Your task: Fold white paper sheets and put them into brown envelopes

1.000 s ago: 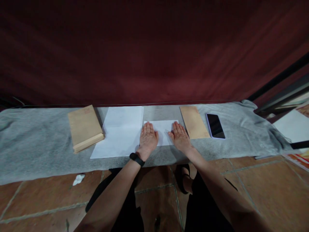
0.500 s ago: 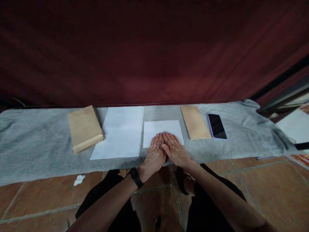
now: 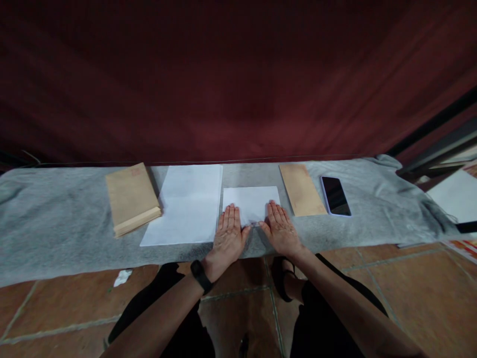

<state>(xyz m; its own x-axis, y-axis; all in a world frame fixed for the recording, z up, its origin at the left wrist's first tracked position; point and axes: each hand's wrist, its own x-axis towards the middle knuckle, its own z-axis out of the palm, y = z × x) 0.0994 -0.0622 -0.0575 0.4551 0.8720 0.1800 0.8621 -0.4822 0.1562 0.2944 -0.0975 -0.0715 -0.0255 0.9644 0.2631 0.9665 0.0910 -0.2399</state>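
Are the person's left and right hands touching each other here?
Apart. The head view shows the left hand and right hand lying flat with a clear gap between them, where the smaller white paper shows.

Two hands: one left hand (image 3: 228, 237) and one right hand (image 3: 282, 232). One wristband (image 3: 201, 277). One small white paper (image 3: 253, 196). One pile of large paper (image 3: 184, 204), its sheets too close to count. One envelope stack (image 3: 131, 199), likewise uncountable, and one single envelope (image 3: 302, 190). One phone (image 3: 335, 195). One grey cloth (image 3: 67, 219). One red curtain (image 3: 238, 99). One white scrap (image 3: 122, 277).
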